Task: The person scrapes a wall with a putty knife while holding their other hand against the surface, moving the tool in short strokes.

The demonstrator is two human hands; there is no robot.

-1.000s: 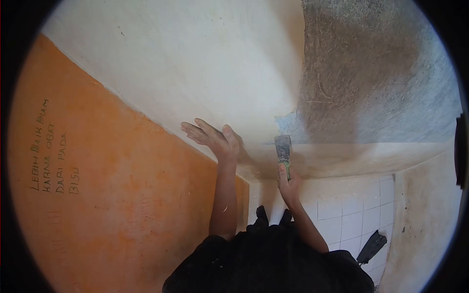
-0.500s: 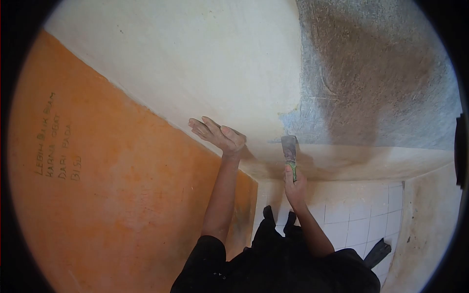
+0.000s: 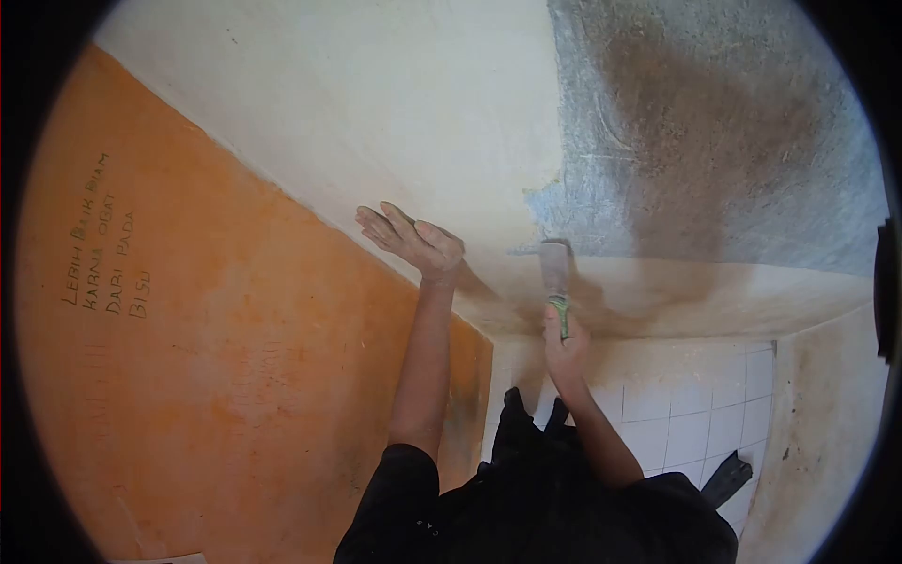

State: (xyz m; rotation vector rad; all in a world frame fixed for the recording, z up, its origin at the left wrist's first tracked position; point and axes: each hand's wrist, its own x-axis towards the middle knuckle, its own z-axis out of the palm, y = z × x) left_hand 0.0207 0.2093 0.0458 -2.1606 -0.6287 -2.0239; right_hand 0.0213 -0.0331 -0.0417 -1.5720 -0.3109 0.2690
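Observation:
My left hand lies flat against the pale wall, fingers stretched out to the upper left, close to the edge of the orange wall. In my right hand is the green handle of a scraper, its wide metal blade pointing up. The blade tip is at the lower left corner of the grey-brown bare patch, just below a small light-blue spot.
An orange wall with handwritten lines fills the left side. Below are white floor tiles, with a dark object on them at the lower right. Another stained pale wall stands at the right.
The walls and both hands sit slightly higher in the view. The scraper blade still touches or nearly touches the patch's lower left corner, and a pale edge now shows at the bottom left.

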